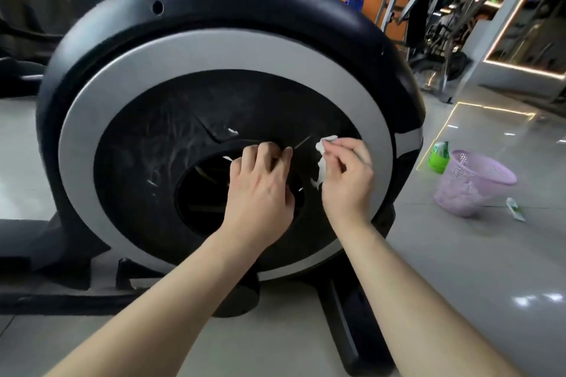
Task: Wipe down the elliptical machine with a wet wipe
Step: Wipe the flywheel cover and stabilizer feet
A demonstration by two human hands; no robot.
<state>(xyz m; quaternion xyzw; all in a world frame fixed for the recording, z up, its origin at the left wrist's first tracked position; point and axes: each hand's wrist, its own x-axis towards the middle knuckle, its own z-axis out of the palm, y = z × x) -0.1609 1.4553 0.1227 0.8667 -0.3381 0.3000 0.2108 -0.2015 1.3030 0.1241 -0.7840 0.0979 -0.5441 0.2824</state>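
Note:
The elliptical machine's round flywheel housing (214,49) fills the view, black with a wide silver ring around a dusty black disc. My right hand (347,176) pinches a crumpled white wet wipe (321,150) against the disc's right part. My left hand (260,184) sits at the rim of the dark centre opening with its fingers curled; whether it holds anything is unclear. Small white scraps lie on the disc near the opening.
On the shiny tiled floor to the right stand a purple mesh wastebasket (471,184), a green bottle (439,157) behind it, and a small wrapper (516,208). The machine's base bars extend toward me. Other gym equipment stands at the back right.

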